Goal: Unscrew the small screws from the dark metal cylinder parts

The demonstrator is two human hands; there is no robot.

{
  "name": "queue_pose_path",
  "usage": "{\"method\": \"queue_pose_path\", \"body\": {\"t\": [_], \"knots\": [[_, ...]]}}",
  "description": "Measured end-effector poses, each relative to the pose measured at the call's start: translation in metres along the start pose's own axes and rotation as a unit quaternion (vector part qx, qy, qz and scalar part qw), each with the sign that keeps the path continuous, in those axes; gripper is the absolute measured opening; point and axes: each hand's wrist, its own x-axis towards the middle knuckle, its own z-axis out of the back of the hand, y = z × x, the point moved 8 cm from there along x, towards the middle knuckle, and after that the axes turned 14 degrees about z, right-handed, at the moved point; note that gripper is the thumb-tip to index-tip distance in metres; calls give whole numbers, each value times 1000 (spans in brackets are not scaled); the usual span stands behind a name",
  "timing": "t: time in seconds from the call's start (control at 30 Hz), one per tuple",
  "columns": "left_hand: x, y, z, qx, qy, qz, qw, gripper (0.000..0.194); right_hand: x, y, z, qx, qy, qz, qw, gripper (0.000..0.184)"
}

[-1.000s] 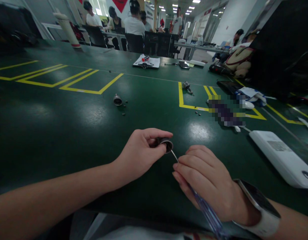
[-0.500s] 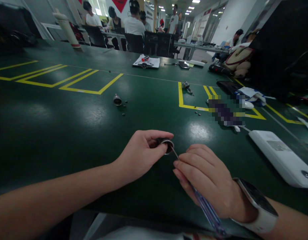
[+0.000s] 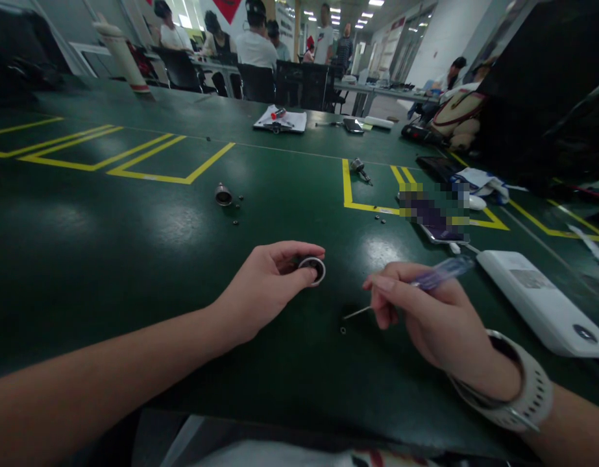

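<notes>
My left hand [image 3: 267,285] is closed round a small dark cylindrical part with a metal rim [image 3: 313,269], holding it just above the green table [image 3: 134,259]. My right hand [image 3: 426,318] grips a thin screwdriver with a clear blue-purple handle [image 3: 438,275]; its metal tip points left and down toward a tiny ring-shaped piece [image 3: 342,330] lying on the table between the hands. A watch with a pale strap sits on my right wrist.
A small metal cone part [image 3: 223,194] with several tiny loose pieces lies farther back. A white flat box [image 3: 537,301] lies at the right, another metal part [image 3: 358,167] inside the yellow-lined square. Papers [image 3: 280,120] and seated people are at the far tables.
My right hand has drawn the screwdriver out of the cylindrical part and swung its handle up to the right. A tiny ring now lies on the table. The left hand tipped the part's opening upward.
</notes>
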Motion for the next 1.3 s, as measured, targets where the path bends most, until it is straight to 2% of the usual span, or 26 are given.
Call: {"method": "queue_pose_path", "body": {"t": [0.03,0.1,0.3,0.47,0.6,0.73,0.8,0.9,1.0,1.1,1.2,1.3], "knots": [[0,0,0,-19,7,6,1000,28,-1,-9,-1,21,14,-41,999,29],[-2,0,0,-55,21,17,998,29,0,-16,-3,23,36,-69,997,28],[-2,-1,0,-96,32,27,995,32,4,-3,-10,-62,90,-30,994,29],[0,-1,1,-95,32,24,995,27,2,-4,-16,-82,122,-44,988,28],[-1,0,1,-113,35,28,993,30,-1,-20,-16,-29,94,-110,989,27],[0,1,0,-132,44,41,989,30,-5,-42,-16,134,25,-216,967,27],[0,2,0,-145,49,43,987,28,-4,-45,-15,199,-12,-225,954,25],[-1,4,0,-154,49,48,986,28,2,-36,-7,231,-63,-162,957,24],[-1,7,-2,-144,41,59,987,29,6,-14,4,161,-85,-36,983,22],[-2,8,-4,-125,38,58,990,31,5,11,3,11,-48,81,996,20],[-2,7,-5,-103,35,46,993,31,3,27,-7,-111,14,157,981,17],[-3,6,-6,-84,28,35,995,32,1,37,-19,-163,61,216,961,12]]}}
